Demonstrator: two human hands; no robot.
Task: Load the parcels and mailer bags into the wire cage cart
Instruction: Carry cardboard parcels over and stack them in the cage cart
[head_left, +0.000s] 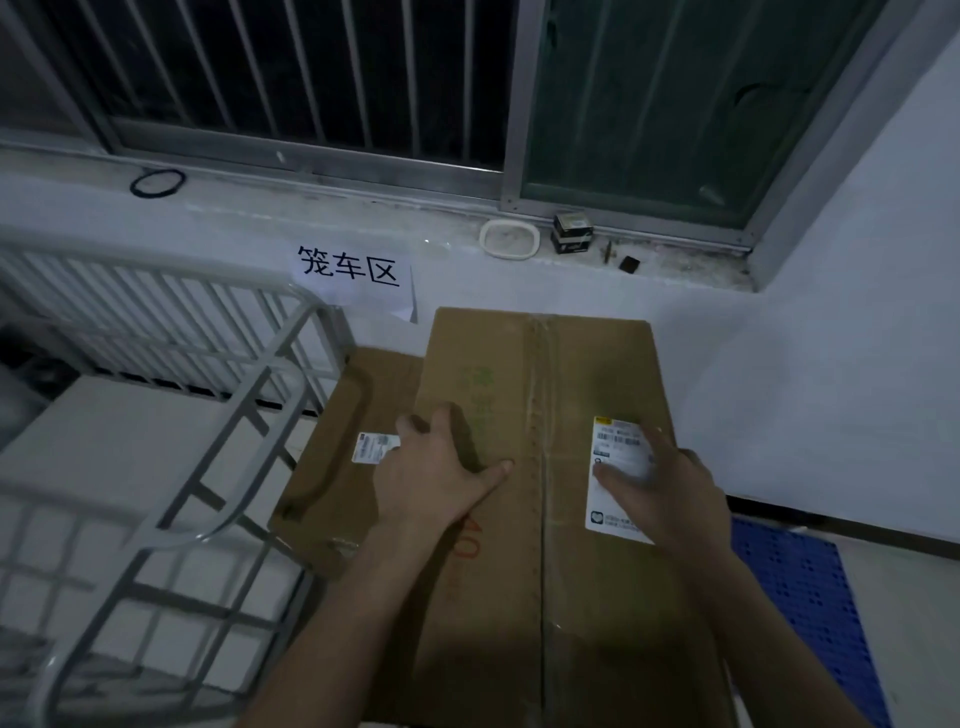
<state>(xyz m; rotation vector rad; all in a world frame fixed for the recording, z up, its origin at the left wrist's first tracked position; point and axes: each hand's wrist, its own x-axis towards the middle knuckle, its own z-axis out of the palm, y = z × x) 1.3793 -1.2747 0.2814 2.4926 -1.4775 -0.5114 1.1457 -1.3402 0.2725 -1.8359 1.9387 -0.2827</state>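
A large brown cardboard box (540, 384) with a taped seam and a white shipping label fills the middle of the view. My left hand (436, 467) grips its left edge, fingers curled over the side and thumb flat on top. My right hand (662, 483) holds the right edge, with its thumb pressing on the label. A smaller cardboard box (332, 447) with its own label lies lower, partly under the large one on the left. The grey wire cage cart (218, 415) stands at the left, its rim beside the smaller box.
White parcels (130, 431) lie inside the cart. A blue plastic pallet (795, 587) sits on the floor at the right. A paper sign (348, 270) hangs on the white wall below a barred window, whose sill holds a white dish (509, 239) and small boxes (571, 234).
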